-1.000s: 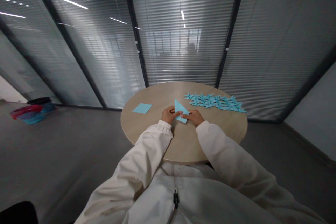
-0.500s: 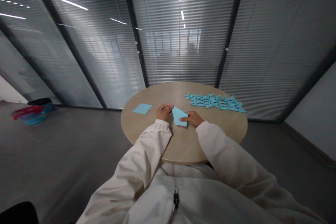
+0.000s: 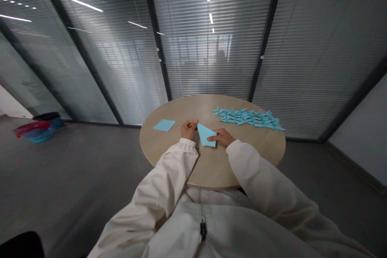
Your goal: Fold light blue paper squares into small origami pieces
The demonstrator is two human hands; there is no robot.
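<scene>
A light blue piece of origami paper (image 3: 205,135), partly folded into a kite-like outline, is held just above the round table. My left hand (image 3: 189,129) pinches its upper left corner between thumb and fingertips. On the opposite side, my right hand (image 3: 224,137) grips the right edge, its thumb lying on top and the other fingers hidden beneath. To the left of my hands lies a flat blue paper sheet (image 3: 164,125). Several folded blue paper cranes (image 3: 246,117) stand close together in rows at the back right.
The round wooden table (image 3: 208,173) is right in front of my body. Behind it rises a glass partition (image 3: 208,76) with blinds. Baskets (image 3: 38,131), one lined in red, sit on the floor at far left. A dark rounded object (image 3: 22,246) shows at the lower left.
My left hand and the corner it pinches have shifted very slightly. The paper stays between both hands, and the sheet and cranes look unchanged.
</scene>
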